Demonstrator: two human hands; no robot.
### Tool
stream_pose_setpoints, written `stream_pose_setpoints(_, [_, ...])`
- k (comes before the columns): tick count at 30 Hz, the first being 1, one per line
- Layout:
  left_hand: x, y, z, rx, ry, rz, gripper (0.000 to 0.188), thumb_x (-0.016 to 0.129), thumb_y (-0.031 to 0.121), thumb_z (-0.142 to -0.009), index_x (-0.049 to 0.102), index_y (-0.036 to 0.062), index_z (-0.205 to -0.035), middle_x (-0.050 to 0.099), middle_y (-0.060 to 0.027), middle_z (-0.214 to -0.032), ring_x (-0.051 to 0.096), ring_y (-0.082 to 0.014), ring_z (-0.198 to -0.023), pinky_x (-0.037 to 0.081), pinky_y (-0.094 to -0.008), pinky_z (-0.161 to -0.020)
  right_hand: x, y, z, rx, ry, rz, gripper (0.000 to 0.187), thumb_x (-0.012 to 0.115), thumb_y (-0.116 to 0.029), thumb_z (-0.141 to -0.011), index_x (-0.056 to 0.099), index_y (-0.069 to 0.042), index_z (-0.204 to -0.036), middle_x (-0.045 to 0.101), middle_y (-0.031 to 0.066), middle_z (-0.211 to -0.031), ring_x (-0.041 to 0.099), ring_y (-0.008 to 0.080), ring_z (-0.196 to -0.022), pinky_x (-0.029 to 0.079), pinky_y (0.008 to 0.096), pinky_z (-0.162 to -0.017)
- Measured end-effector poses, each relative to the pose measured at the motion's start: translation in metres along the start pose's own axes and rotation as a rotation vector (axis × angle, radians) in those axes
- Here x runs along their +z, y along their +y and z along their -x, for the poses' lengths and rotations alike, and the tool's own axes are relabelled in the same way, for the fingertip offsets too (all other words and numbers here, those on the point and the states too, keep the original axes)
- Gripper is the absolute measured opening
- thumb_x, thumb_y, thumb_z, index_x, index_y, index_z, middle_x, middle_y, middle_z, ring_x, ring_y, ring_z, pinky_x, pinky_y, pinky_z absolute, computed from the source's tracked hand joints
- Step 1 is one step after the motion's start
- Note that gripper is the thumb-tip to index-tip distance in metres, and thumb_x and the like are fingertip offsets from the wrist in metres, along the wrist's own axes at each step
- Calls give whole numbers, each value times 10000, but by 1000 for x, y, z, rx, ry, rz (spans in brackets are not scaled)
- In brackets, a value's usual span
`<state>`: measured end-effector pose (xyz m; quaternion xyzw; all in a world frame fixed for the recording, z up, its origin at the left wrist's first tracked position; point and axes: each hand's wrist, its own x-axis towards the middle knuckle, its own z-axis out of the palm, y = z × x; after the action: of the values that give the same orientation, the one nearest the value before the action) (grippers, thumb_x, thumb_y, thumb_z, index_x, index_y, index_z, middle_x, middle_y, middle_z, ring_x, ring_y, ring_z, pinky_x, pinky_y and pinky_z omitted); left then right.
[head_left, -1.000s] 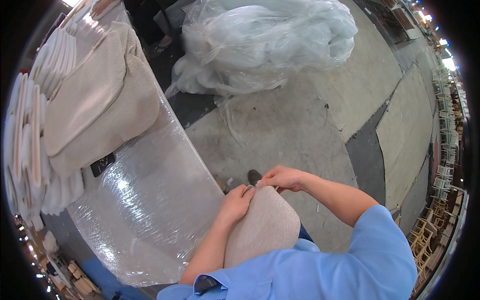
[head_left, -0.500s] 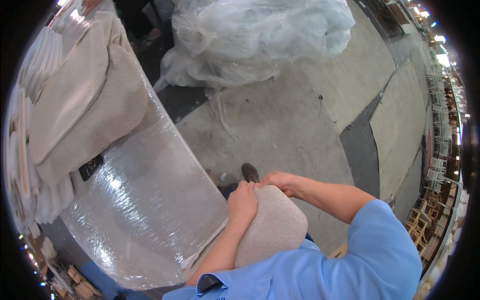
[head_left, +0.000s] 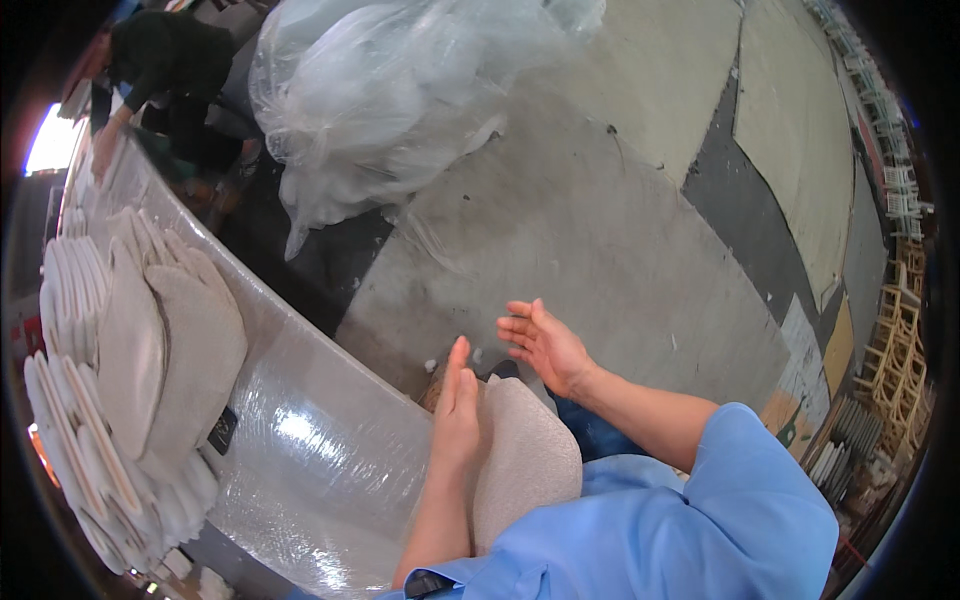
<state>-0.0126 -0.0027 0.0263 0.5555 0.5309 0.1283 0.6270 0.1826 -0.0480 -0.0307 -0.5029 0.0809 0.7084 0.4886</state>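
A beige fabric-covered cushion point(head_left: 527, 460) rests against my body, between my forearms. My left hand point(head_left: 458, 410) lies along the cushion's left side with its fingers stretched out; whether it touches the fabric I cannot tell. Above the cushion's far right, my right hand point(head_left: 548, 350) hangs in the air, fingers apart and nothing in them. On the table to my left are more beige cushion-shaped pieces point(head_left: 195, 340), overlapping each other. White pads point(head_left: 90, 430) stand in rows beside them.
The film-wrapped table point(head_left: 330, 460) runs along my left, with a small black flat object point(head_left: 222, 430) on it. A big heap of clear plastic bags point(head_left: 390, 100) sits on the floor ahead. One person in dark clothes point(head_left: 175, 60) bends at the table's far end. Wooden chair frames point(head_left: 900, 350) line the right.
Both hands have let go of the cushion's far edge and spread apart. My right hand has lifted away. The view has shifted, bringing the person at the far left into sight.
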Motion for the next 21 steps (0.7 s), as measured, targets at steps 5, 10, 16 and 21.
stream_pose_setpoints(5, [33,-22,-14,-146,-212,223,629,346,433,-1141,249,61,-1639,243,-195,-1719,231,-332,-1602,234,-433,-1279,21,31,16,-90,-171,-300,874,311,-673,-1103,69,-99,-1716,348,171,-1676,373,295,-1527,296,445,-1260])
stream_pose_setpoints(10, [50,-35,-29,-261,-314,284,706,254,515,-1152,91,91,-1692,125,-180,-1764,141,-316,-1632,174,-427,-1302,9,47,5,-41,-125,-407,960,349,-703,-1080,-77,-121,-1713,269,180,-1709,328,294,-1541,265,433,-1278])
stream_pose_setpoints(16, [51,-36,-34,-51,-120,303,633,263,478,-1165,218,103,-1674,288,-157,-1679,302,-280,-1533,246,-408,-1264,6,55,-6,16,-126,-134,1032,511,-704,-1036,-15,-146,-1727,356,189,-1655,415,293,-1481,327,416,-1235])
stream_pose_setpoints(21, [6,-30,17,89,241,73,423,440,314,-1137,600,71,-1443,598,-160,-1445,572,-270,-1338,412,-402,-1156,19,-5,11,225,-244,703,1118,696,-627,-966,64,-99,-1722,362,214,-1670,393,319,-1524,351,436,-1224])
